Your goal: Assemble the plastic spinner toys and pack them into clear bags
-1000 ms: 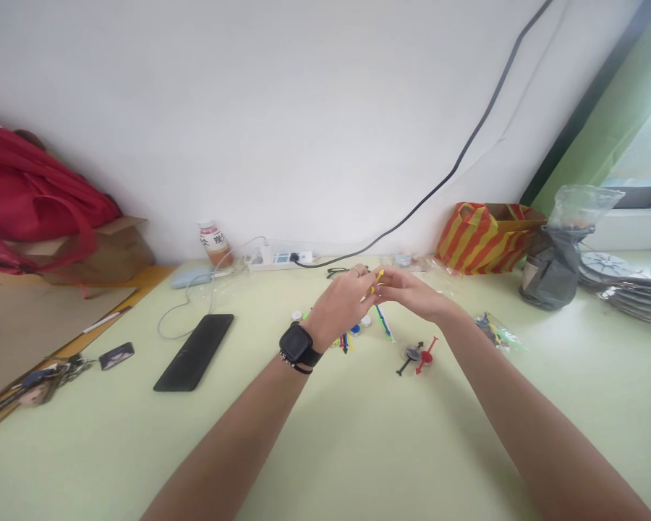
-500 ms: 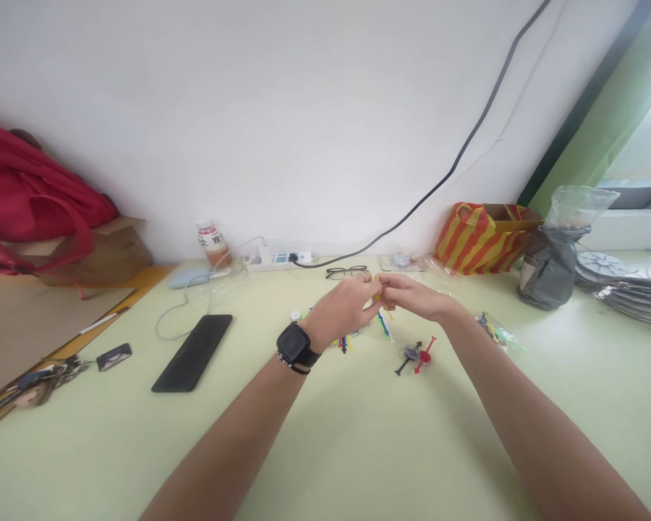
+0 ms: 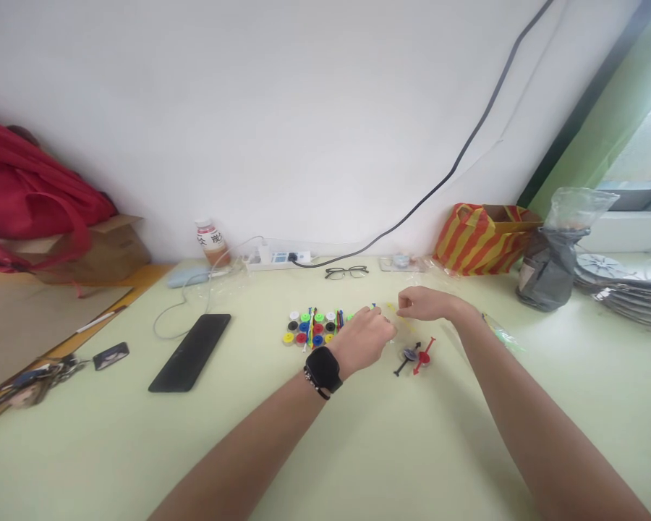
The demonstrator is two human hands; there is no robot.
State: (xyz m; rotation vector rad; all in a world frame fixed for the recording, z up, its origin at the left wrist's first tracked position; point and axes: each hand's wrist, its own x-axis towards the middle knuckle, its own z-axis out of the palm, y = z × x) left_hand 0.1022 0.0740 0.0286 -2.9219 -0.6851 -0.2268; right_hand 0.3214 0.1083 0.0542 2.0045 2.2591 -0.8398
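My right hand (image 3: 424, 302) is pinched at the end of a thin yellow plastic arrow (image 3: 393, 308), blurred, a little above the table. My left hand (image 3: 363, 336) is closed with its fingertips turned down and hidden, over the right end of a cluster of small pieces. That cluster holds round coloured discs (image 3: 317, 340) in rows and bundles of thin coloured arrows (image 3: 311, 325). Nearer to me lie two assembled spinners, a black arrow on a grey disc (image 3: 409, 354) and a red arrow on a red disc (image 3: 424, 357).
A black phone (image 3: 191, 353) and keys (image 3: 48, 378) lie at the left. Glasses (image 3: 346, 272), a power strip (image 3: 278, 260) and a bottle (image 3: 211, 242) are along the wall. A striped bag (image 3: 488, 242), a grey bag (image 3: 550, 268) and stacked discs (image 3: 629, 286) stand at the right.
My hands were together on a yellow piece and have parted. My left hand has come down towards me over the cluster; my right has moved slightly right with the yellow arrow.
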